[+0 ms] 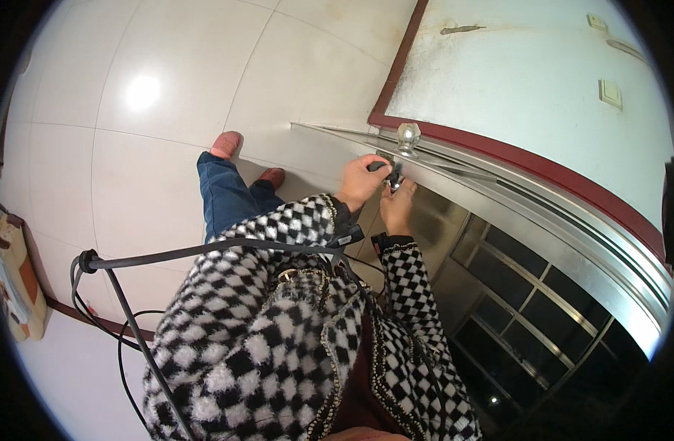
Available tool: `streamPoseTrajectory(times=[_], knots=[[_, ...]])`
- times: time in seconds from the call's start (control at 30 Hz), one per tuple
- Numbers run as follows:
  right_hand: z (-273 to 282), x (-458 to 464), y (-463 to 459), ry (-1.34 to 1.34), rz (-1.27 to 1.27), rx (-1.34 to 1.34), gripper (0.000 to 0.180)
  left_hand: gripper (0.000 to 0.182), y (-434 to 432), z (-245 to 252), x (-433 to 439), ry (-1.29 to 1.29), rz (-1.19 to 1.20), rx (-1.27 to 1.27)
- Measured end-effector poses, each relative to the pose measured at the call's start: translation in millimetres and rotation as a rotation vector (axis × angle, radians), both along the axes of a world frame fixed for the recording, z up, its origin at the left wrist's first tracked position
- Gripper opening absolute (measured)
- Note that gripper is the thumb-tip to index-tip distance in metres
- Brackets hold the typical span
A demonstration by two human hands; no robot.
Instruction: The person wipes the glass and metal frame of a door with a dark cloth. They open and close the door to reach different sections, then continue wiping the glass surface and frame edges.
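My left hand (360, 182) pinches a small black-handled object (376, 165) at the edge of a silvery metal door (453, 184). The object's far end is hidden, so its exact kind cannot be told. My right hand (397, 209) has its fingers around a shiny metal door knob (395, 184) on the near face. Beside my left fingertips, a lock plate (385, 158) is set into the door edge. A second, faceted clear or metallic knob (408, 138) sticks out on the far face. The two hands are close together.
A dark red trim (508, 160) borders the pale wall (513, 77), which carries a light switch (610, 93). A barred window (524, 308) is at lower right. A black cable (215, 245) crosses before my chest. A bag-like item (20, 275) stands at far left on the tiled floor (166, 182).
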State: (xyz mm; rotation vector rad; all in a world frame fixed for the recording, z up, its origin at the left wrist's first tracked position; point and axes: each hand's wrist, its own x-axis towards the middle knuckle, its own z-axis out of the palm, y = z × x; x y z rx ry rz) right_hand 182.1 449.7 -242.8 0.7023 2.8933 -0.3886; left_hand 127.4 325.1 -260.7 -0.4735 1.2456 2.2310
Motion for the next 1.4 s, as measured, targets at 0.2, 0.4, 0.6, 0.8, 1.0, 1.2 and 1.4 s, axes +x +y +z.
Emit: streamPoseTrajectory(times=[0.2, 0.4, 0.6, 0.8, 1.0, 1.2, 1.4], knots=[[-8.8, -3.2, 1.2, 0.057, -0.056, -0.096, 0.043, 0.009, 2.0, 17.2, -4.4, 0.050, -0.162, -0.001], [-10.5, 4.0, 2.8, 0.097, 0.025, -0.021, 0.048, 0.014, 6.3, -8.5, -10.5, 0.191, -0.134, -0.256], [-40.9, 10.8, 25.2, 0.269, -0.171, -0.431, 0.043, 0.018, 13.3, -16.8, -2.3, 0.408, -0.071, -0.285], [-32.0, 13.8, 21.5, 0.007, 0.008, 0.112, 0.045, 0.019, 17.0, -9.5, -10.7, 0.161, -0.140, -0.285], [-2.5, -0.6, 2.5, -0.002, -0.073, -0.033, 0.049, 0.019, 19.9, -3.8, -17.7, 0.179, -0.078, -0.326], [1.1, -7.9, -4.0, -0.048, -0.095, 0.024, 0.052, 0.021, 20.1, -11.4, -21.3, 0.131, -0.154, -0.251], [-10.8, -7.5, -1.5, -0.009, -0.124, 0.021, 0.056, 0.022, 22.3, -18.1, -28.3, 0.195, -0.079, -0.447]])
